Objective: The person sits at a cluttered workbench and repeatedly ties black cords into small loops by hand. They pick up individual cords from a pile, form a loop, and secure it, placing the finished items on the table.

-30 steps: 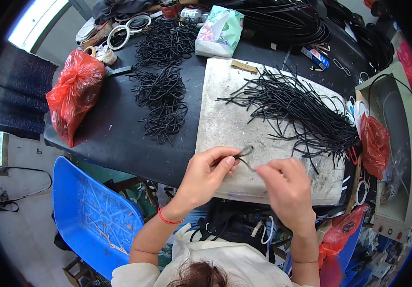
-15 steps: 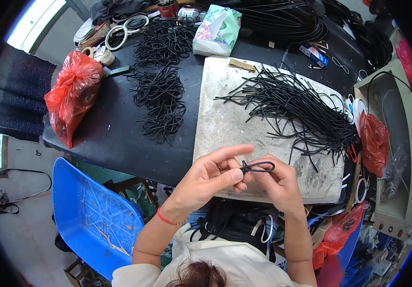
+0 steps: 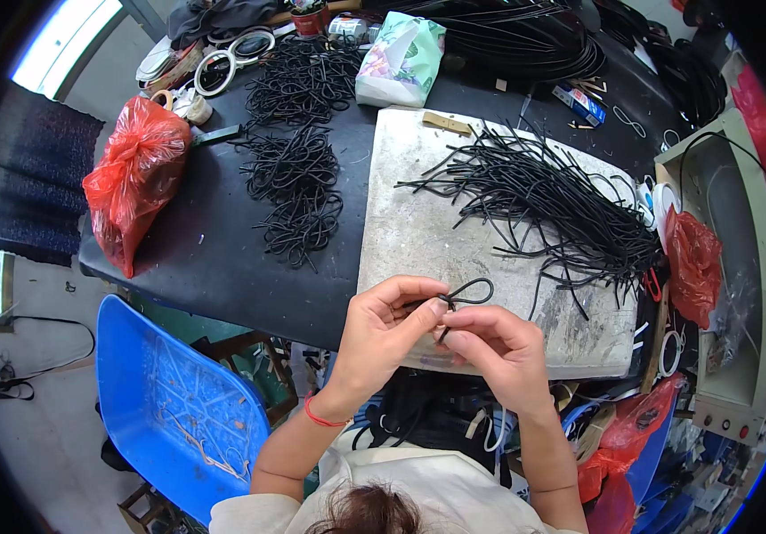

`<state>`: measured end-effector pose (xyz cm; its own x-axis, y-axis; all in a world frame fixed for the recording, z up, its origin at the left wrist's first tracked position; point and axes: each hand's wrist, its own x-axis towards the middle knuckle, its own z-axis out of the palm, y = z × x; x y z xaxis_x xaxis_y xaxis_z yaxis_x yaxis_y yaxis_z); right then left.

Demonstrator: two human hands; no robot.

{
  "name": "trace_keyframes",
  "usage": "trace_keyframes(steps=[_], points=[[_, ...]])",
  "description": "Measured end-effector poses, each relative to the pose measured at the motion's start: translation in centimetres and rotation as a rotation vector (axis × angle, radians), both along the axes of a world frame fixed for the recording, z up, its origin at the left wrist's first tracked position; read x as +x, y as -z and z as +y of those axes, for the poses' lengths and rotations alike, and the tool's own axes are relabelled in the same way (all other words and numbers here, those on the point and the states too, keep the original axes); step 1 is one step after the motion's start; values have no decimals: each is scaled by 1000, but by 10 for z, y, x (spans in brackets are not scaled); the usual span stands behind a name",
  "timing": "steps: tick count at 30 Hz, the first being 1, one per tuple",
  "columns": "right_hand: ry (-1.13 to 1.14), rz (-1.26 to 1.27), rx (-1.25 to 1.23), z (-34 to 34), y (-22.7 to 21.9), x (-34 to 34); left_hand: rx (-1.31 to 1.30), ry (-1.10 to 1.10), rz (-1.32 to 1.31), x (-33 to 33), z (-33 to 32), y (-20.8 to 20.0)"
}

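Head view, looking straight down: both hands meet low in the middle, at the near edge of a pale grey work board (image 3: 418, 222). Left hand (image 3: 383, 334) is closed in a pinch, thumb and fingers curled round one end of a short black cord (image 3: 467, 294). Right hand (image 3: 498, 347) pinches the same cord from the other side, fingertips pressed right against the left thumb. Above the two pinches the cord bends into a small teardrop loop that pokes out toward one o'clock, just over the board's surface. A red band (image 3: 320, 416) sits on the left wrist.

Up at one to two o'clock from the hands, a big loose heap of straight black cords (image 3: 561, 200) fans across the board's far right part. Off at eleven o'clock, on the black tabletop (image 3: 196, 258), lies a pile of looped black cords (image 3: 298, 191), well apart from the hands. A tied red plastic bag (image 3: 133, 178) sits at the table's left edge, about ten o'clock. A pale floral packet (image 3: 401, 62) rests at twelve o'clock near the far side. Below the table at eight o'clock, a blue plastic chair (image 3: 178, 400). Another red bag (image 3: 694, 262) hangs at three o'clock beside the board.
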<state>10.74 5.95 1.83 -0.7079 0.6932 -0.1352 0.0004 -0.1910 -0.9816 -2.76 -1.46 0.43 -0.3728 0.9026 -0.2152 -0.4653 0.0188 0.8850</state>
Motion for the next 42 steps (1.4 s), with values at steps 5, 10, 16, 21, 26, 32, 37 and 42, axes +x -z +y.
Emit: trace_keyframes(steps=[5,10,16,21,26,32,37,42], points=[[37,-140,607,3,0,-4,13,-36,-18,3,3,-1],[144,-111,489,-2,8,-9,28,-77,98,9,2,-3],[207,-76,175,-11,5,-10,77,-259,514,20,5,9],[285,-93,179,-12,8,-14,93,-318,551,25,4,12],[349,-51,159,-16,10,-17,133,-284,334,29,1,9],[373,-2,122,-7,8,-20,64,-223,348,25,0,4],[61,-104,52,12,7,-9,13,-58,558,9,-3,0],[121,-14,-37,14,6,-10,-92,297,666,-4,-7,-16]])
